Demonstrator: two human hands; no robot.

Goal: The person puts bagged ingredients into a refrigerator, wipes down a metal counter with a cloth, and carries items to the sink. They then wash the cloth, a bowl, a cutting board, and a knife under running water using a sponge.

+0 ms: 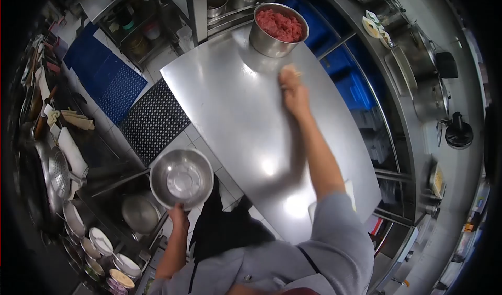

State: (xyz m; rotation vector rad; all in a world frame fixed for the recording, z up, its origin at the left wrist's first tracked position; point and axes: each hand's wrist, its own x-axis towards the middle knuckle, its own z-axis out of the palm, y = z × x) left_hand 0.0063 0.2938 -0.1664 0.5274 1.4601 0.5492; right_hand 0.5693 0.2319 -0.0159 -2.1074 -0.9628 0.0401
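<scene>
A steel bowl (182, 179) hangs beside the table at the lower left, and my left hand (178, 215) grips its lower rim. Inside it I see only the shiny bottom. My right hand (294, 90) is stretched over the steel table (235, 122), its fingers curled around something small and pale that I cannot make out. Just beyond that hand, at the table's far end, stands a deep steel pot (273, 45) heaped with raw red meat (280, 25). The hand and the pot are apart.
Partly behind my right forearm lies a white board (349, 194). Blue bins (353, 88) sit on a rack to the right, beside a counter with pans. Floor mats (155, 118) lie left of the table. Several small bowls of food (122, 279) stand at the lower left.
</scene>
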